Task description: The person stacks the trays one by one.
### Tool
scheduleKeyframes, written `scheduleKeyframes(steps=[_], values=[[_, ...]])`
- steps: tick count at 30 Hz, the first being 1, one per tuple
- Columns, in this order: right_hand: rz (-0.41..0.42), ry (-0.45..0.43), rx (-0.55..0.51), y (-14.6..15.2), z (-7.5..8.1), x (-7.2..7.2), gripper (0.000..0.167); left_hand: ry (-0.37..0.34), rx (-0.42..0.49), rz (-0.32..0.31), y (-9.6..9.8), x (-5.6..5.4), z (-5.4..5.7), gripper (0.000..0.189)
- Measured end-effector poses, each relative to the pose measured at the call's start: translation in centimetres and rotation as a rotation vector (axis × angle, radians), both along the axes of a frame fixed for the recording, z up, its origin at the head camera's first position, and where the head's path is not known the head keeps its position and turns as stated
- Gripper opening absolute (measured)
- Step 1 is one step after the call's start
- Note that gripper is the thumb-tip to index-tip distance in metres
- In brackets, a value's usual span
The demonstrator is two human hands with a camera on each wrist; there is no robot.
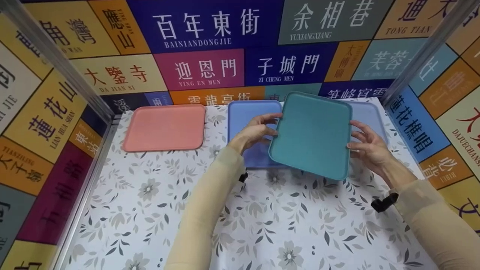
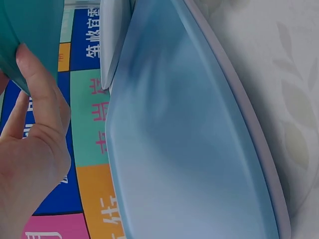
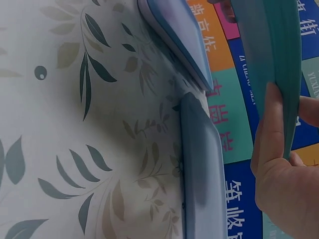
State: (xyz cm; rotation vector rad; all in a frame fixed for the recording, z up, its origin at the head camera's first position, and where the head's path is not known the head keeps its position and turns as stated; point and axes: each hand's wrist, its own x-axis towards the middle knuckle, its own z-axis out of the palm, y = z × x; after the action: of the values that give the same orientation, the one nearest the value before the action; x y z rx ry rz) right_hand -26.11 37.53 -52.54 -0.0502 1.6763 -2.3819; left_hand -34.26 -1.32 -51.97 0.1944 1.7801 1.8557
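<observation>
A teal rectangular tray (image 1: 313, 135) is held tilted above the table, its flat inner face toward the head camera. My left hand (image 1: 257, 131) grips its left edge; my right hand (image 1: 369, 146) pinches the opposite edge between thumb and fingers, as the right wrist view also shows. Behind the left hand a blue tray (image 1: 258, 159) lies on the table, partly covered by the teal one. In the left wrist view a second, paler rim (image 2: 269, 169) runs along beneath the blue tray's edge. A pale blue tray (image 1: 369, 114) lies at the back right, mostly hidden.
A pink tray (image 1: 165, 127) lies at the back left. White cloth with grey flowers and leaves (image 1: 288, 232) covers the table. Panels with colourful lettering (image 1: 206, 28) enclose the back and both sides, with clear corner posts (image 1: 423, 48) between them.
</observation>
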Motion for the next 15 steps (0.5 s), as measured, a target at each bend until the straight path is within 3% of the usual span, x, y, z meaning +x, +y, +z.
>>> scheduleKeyframes(steps=[15], values=[[-0.008, -0.007, 0.036, -2.6, 0.1, -2.4, 0.075, 0.082, -0.084, 0.064, -2.4, 0.7, 0.3, 0.080]])
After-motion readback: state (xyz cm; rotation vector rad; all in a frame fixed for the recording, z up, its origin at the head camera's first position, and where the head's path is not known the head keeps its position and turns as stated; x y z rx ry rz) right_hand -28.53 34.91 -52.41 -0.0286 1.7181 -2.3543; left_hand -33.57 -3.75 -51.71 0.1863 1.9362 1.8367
